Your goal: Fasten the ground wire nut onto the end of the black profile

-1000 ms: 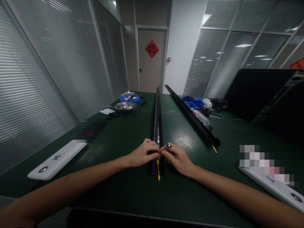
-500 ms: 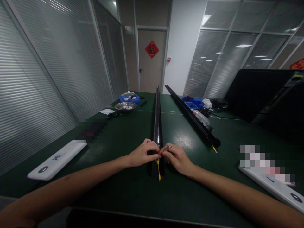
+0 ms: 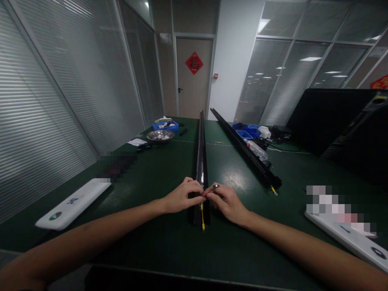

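A long black channel-shaped rail (image 3: 201, 159) runs away from me down the middle of the table. Over its near end my left hand (image 3: 184, 196) is closed, thumb and fingertips pinched together; what they grip is hidden. My right hand (image 3: 228, 202) meets it from the other side, its fingers closed on a small shiny wrench (image 3: 215, 186) whose head sticks up. The fingertips of both hands touch or nearly touch above the rail. Just below them, a short yellow wire (image 3: 203, 218) with a ring terminal hangs along the rail's near end.
Another black rail (image 3: 245, 149) lies slanted at right, with its own yellow lead (image 3: 274, 190). Blue bins (image 3: 244, 135) and a plastic bottle (image 3: 257, 150) sit beyond it. A metal bowl (image 3: 160, 136) and blue basket (image 3: 165, 126) stand far left. White devices (image 3: 72, 204) flank my arms.
The wrench head has turned slightly in my right hand. Both hands keep their place over the rail.
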Tool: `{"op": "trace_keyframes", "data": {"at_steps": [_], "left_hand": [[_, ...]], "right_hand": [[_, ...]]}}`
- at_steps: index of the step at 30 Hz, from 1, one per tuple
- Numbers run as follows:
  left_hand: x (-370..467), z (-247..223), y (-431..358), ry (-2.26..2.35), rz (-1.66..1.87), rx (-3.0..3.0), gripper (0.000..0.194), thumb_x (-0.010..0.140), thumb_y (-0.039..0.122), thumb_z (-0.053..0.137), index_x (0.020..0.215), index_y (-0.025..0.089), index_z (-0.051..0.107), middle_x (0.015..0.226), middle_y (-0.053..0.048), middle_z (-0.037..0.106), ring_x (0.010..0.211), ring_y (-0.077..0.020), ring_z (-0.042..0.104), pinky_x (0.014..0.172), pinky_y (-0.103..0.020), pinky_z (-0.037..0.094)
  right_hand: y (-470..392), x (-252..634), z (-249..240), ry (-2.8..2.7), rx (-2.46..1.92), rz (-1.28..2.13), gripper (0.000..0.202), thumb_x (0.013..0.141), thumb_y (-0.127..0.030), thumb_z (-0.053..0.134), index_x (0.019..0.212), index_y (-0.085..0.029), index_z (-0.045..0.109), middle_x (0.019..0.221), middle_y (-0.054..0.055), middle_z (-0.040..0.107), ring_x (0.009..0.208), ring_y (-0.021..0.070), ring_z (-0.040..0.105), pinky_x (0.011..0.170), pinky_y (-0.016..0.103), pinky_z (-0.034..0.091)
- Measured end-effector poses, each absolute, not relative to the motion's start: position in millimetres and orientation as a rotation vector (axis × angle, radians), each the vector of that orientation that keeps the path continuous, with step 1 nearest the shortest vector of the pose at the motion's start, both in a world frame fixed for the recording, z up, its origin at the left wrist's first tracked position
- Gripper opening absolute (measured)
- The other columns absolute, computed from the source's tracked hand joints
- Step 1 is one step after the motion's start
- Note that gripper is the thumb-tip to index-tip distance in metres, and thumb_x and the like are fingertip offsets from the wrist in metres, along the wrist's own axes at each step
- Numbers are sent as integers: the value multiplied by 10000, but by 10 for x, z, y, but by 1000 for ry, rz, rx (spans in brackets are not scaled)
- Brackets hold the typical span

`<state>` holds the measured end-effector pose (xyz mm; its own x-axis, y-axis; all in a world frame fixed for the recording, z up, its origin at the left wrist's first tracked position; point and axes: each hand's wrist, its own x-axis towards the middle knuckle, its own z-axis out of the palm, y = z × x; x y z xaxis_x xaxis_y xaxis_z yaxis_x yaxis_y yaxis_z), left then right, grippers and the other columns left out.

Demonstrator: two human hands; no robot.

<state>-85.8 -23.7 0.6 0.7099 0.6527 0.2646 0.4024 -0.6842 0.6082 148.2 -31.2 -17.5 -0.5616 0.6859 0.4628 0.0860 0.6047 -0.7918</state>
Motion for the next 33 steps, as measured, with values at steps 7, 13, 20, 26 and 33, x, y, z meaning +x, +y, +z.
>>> {"op": "trace_keyframes", "data": {"at_steps": [7,13,20,26,33], "left_hand": [[-853,8,-241,792,654,2413,214,1025,382,591,986,200,696,996,-20,716,1020,-193,620,1016,-356,306],[-852,31,-255,782,631,2406,199,1051,339,551,1053,218,708,1024,-21,729,1039,-196,616,1021,-358,298],[-854,2,-237,800,650,2408,211,1023,379,591,991,206,707,999,-18,719,1023,-195,619,1013,-352,304],[-843,26,-250,788,647,2413,256,1020,424,585,973,201,701,977,-24,719,1011,-201,620,1013,-360,305],[-857,8,-243,764,648,2417,204,1050,343,548,1031,211,702,1011,-18,723,1027,-194,616,1021,-357,294]], "right_hand": [[-326,1470,-152,-2025,-595,943,273,1058,-367,537,1009,-177,727,881,32,625,604,113,564,567,239,493],[-336,1487,-152,-2040,-637,938,228,1047,-346,564,1078,-188,726,944,49,660,670,136,594,592,245,505],[-324,1474,-151,-2051,-614,903,281,1059,-378,532,1026,-181,729,887,38,641,618,124,576,584,245,504],[-325,1476,-160,-2041,-589,913,266,1059,-358,535,1005,-181,726,893,38,633,597,117,566,554,242,492],[-335,1478,-156,-2054,-638,888,211,1052,-317,557,1071,-194,727,946,54,665,713,152,615,615,252,514]]}}
